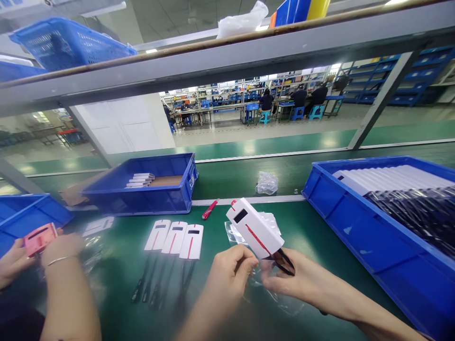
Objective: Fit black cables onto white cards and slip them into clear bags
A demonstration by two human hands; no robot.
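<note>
My left hand (231, 274) and my right hand (295, 280) meet low in the middle, both closed around a white device (254, 229) with a red stripe and a dark window. It tilts up to the left. Black prongs (284, 263) stick out of its lower end between my fingers. A clear plastic bag (265, 289) lies crumpled under and between my hands. Three similar white devices (175, 239) lie side by side on the green table (117, 265), their black prongs pointing toward me.
A co-worker's hands (53, 248) at the left hold a pink device (40, 238). A blue bin (142, 196) with a few white devices stands behind; a large blue bin (359, 232) of bagged ones stands at right. A red tool (210, 209) and a crumpled bag (267, 183) lie further back.
</note>
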